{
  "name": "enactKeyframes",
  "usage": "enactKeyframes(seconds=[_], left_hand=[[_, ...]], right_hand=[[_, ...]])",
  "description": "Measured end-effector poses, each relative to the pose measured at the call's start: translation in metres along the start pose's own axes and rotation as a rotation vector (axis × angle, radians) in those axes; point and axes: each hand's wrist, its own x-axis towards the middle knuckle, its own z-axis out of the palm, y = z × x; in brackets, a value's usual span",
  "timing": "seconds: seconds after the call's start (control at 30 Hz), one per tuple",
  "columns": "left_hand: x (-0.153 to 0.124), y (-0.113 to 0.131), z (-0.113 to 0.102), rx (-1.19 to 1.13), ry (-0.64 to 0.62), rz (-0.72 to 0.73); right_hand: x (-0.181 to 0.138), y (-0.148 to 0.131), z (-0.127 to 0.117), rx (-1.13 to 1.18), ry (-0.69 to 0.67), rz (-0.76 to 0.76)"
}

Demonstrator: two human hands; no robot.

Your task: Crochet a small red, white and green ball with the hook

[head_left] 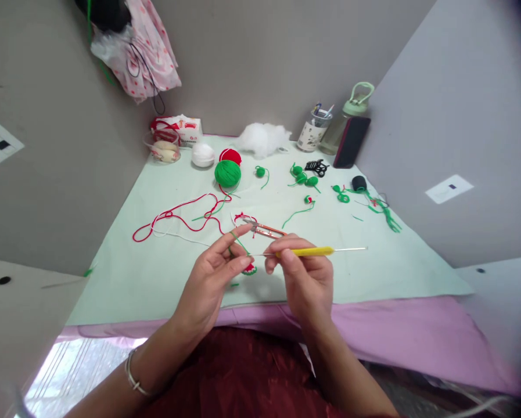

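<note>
My left hand (219, 267) pinches a small red crochet piece (250, 269) with a green and white edge. Green yarn (241, 244) runs from the piece up over the raised index finger. In my right hand (306, 270) is a crochet hook (315, 252) with a yellow handle, held like a pen. Its thin metal tip reaches the piece at my left fingertips; whether a loop sits on it is too small to tell. Just beyond my hands lie orange-handled thread snips (266, 230), beside a red and white crocheted bit (239, 218).
Behind stand a green yarn ball (227, 173), a red one (231, 156), a white one (203, 155) and white stuffing (263, 139). Loose red yarn (182, 212) trails at left. Small green crochet pieces (301, 177), a pen cup (314, 131), a bottle (336, 130) and a phone (351, 142) are at right.
</note>
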Motion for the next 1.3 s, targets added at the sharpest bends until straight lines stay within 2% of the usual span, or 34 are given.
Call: enactKeyframes(seconds=[0.1,0.17,0.2,0.3,0.4,0.5,0.6,0.73,0.8,0.9,0.97,1.0,1.07,1.17,1.23,1.3], left_hand=[[-0.003,-0.007,0.005,-0.009,-0.002,0.026],[-0.003,-0.009,0.007,-0.057,-0.02,-0.04],[-0.002,-0.008,0.006,-0.085,-0.033,-0.092],[0.002,-0.003,0.002,-0.134,-0.06,-0.194],[0.003,0.001,-0.001,-0.089,-0.054,-0.141],[-0.001,0.0,0.001,-0.017,-0.081,-0.08],[-0.004,-0.002,0.003,0.03,-0.076,-0.055],[-0.003,-0.003,0.003,0.039,-0.051,-0.059],[-0.002,-0.005,0.004,0.0,-0.015,-0.051],[0.0,-0.009,0.006,-0.095,0.021,-0.074],[0.002,-0.009,0.006,-0.148,-0.013,-0.138],[0.003,-0.008,0.005,-0.161,-0.031,-0.171],[0.004,-0.006,0.002,-0.137,-0.04,-0.205],[0.003,-0.004,-0.001,-0.019,0.011,-0.118],[0.002,-0.004,0.0,0.042,0.031,-0.03],[0.0,-0.006,0.001,0.054,0.016,0.004]], right_hand=[[-0.009,0.008,0.007,-0.317,-0.051,-0.234],[-0.015,0.011,0.008,-0.424,0.011,-0.397],[-0.016,0.012,0.007,-0.405,0.024,-0.38],[-0.011,0.006,0.001,-0.126,0.082,-0.114],[-0.002,0.0,-0.004,0.164,0.098,0.103],[0.001,-0.002,-0.002,0.194,0.004,0.123],[0.0,-0.002,0.002,0.096,-0.053,0.059],[-0.003,-0.004,0.004,-0.068,-0.045,-0.026],[-0.007,-0.002,0.004,-0.209,-0.049,-0.143],[-0.015,0.006,0.005,-0.458,-0.069,-0.4],[-0.018,0.009,0.004,-0.485,-0.068,-0.461],[-0.017,0.01,0.002,-0.441,-0.063,-0.42],[-0.014,0.008,-0.001,-0.274,-0.013,-0.233],[-0.006,0.004,-0.005,0.033,0.068,0.046],[-0.002,0.003,-0.004,0.147,0.063,0.137],[-0.001,0.003,0.001,0.118,0.02,0.131]])
